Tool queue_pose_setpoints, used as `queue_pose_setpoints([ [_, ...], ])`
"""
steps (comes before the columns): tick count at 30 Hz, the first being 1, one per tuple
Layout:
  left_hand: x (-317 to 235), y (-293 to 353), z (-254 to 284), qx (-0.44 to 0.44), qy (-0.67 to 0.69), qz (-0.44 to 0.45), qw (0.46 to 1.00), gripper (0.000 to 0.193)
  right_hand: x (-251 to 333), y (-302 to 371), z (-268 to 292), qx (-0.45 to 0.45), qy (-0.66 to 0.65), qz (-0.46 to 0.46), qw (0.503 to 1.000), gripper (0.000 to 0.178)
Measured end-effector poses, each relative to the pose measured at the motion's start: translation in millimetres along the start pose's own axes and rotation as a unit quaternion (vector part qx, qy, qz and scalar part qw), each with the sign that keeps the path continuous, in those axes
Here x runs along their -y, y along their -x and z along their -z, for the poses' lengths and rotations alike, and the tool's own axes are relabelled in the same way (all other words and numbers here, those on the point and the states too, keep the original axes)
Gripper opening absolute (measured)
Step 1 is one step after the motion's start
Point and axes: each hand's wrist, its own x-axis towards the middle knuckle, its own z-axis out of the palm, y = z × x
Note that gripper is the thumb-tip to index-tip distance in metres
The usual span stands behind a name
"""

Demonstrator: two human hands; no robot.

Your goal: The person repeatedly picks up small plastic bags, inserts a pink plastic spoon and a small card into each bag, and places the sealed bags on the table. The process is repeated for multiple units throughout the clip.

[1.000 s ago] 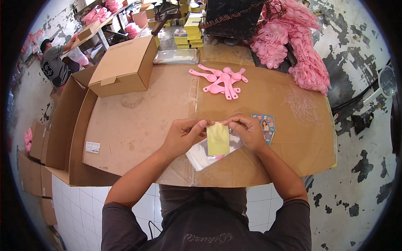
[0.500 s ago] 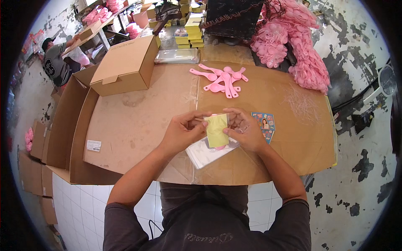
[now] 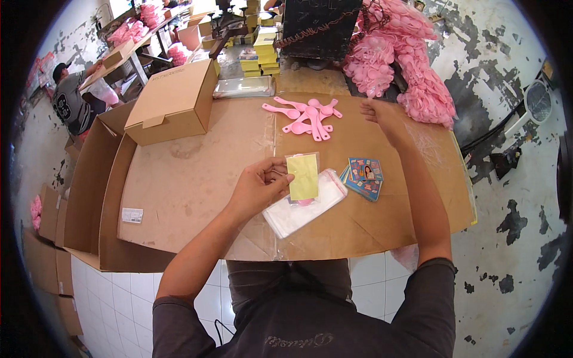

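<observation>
The packet (image 3: 303, 182) seems, as I judge, almost complete: yellow paper is inside clear film, and some pink shows at its lower edge. Whether its mouth is sealed, I cannot tell. Other parts lie loose on your worktop (image 3: 191, 197): pink spoons (image 3: 312, 111) at the far side, blue cards (image 3: 365, 178) to the right, and clear sleeves (image 3: 292, 219) at the near side, below the packet. Your left hand (image 3: 258, 184) pinches the packet at its left edge, between thumb and fingers. Your right hand (image 3: 385, 118) is well apart from it, far and right, between the spoons and the pink heap (image 3: 427, 98); its fingers are loosely spread, a little bent, and I see nothing in them.
</observation>
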Motion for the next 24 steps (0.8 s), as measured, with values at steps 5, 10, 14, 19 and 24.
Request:
queue_pose_setpoints([
  [5, 3, -1, 8, -0.007, 0.017, 0.004, 1.000, 0.038, -31, -41, 33, 0.050, -0.131, -0.142, 0.980, 0.071],
  [10, 7, -2, 12, -0.008, -0.052, -0.044, 0.998, 0.035, -39, -7, 126, 0.018, -0.014, -0.232, 0.972, 0.057],
  [14, 1, -2, 6, 0.019, -0.045, -0.033, 0.998, 0.034, -18, 30, 204, -0.029, 0.017, -0.213, 0.976, 0.040],
  [19, 0, 0, 15, -0.004, -0.075, -0.056, 0.996, 0.033, 52, 70, 202, -0.098, -0.024, -0.051, 0.994, 0.038],
  [24, -3, -2, 12, -0.011, -0.086, -0.059, 0.994, 0.034, -6, 75, 230, -0.095, -0.062, -0.048, 0.992, 0.032],
])
